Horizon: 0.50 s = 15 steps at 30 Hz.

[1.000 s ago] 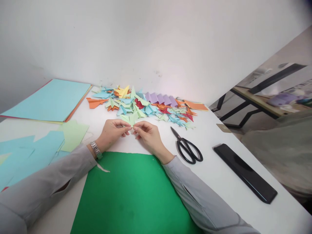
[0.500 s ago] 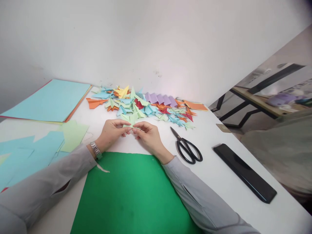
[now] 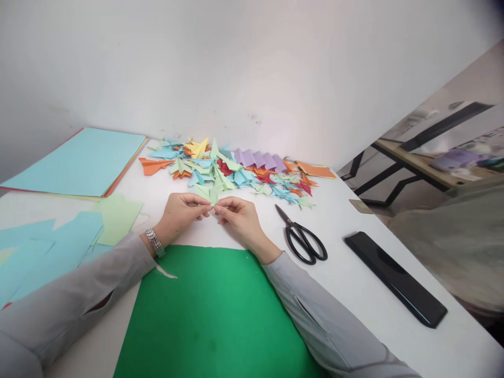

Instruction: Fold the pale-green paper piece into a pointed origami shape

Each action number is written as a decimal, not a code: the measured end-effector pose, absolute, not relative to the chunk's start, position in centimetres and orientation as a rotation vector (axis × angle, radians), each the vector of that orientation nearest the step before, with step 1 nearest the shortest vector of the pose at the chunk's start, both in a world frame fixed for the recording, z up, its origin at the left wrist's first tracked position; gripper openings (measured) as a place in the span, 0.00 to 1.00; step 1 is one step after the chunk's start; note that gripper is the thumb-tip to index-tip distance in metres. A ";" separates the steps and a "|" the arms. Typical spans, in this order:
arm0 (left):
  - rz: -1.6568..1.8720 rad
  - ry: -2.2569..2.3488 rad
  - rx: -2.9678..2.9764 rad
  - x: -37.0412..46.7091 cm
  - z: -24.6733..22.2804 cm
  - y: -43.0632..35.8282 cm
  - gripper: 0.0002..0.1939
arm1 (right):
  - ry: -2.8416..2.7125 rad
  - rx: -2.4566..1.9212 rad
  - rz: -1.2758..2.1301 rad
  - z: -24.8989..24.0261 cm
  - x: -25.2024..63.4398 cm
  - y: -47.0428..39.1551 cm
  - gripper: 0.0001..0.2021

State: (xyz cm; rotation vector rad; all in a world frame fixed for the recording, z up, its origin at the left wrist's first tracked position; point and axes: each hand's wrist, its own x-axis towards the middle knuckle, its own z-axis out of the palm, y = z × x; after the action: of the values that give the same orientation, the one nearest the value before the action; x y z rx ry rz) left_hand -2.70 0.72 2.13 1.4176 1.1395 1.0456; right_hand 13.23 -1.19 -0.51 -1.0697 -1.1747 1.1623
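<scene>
Between my two hands is a small light-green folded paper plane (image 3: 213, 196), its wings spread upward. My left hand (image 3: 181, 214) pinches it from the left with thumb and forefinger, and a metal-link watch sits on that wrist. From the right, my right hand (image 3: 239, 216) pinches its near end. Part of the paper is hidden behind the fingertips. Just beyond lies a heap of paper planes (image 3: 222, 179) in green, blue, orange, red and yellow. A green mat (image 3: 208, 304) lies below my hands.
Black-handled scissors (image 3: 301, 236) lie right of my hands, and a long black case (image 3: 396, 278) farther right. At left are a stack of coloured paper (image 3: 82, 163) and loose blue sheets (image 3: 66, 252). A purple pleated paper (image 3: 260, 160) stands by the wall.
The light-green paper between my fingertips now shows its wings raised more steeply. Both hands have stayed almost in place, and the things on the table have not moved.
</scene>
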 end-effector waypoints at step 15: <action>1.024 1.124 1.397 -2.7 2.2 0.7 0.13 | -1.152 -1.062 1.137 -0.4 13.2 -1.2 0.16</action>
State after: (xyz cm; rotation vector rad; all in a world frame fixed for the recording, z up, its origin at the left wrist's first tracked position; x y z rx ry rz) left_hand -2.73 0.69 2.15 1.3967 1.1239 1.0241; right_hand 13.20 -1.20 -0.40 -1.0622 -1.1517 1.1374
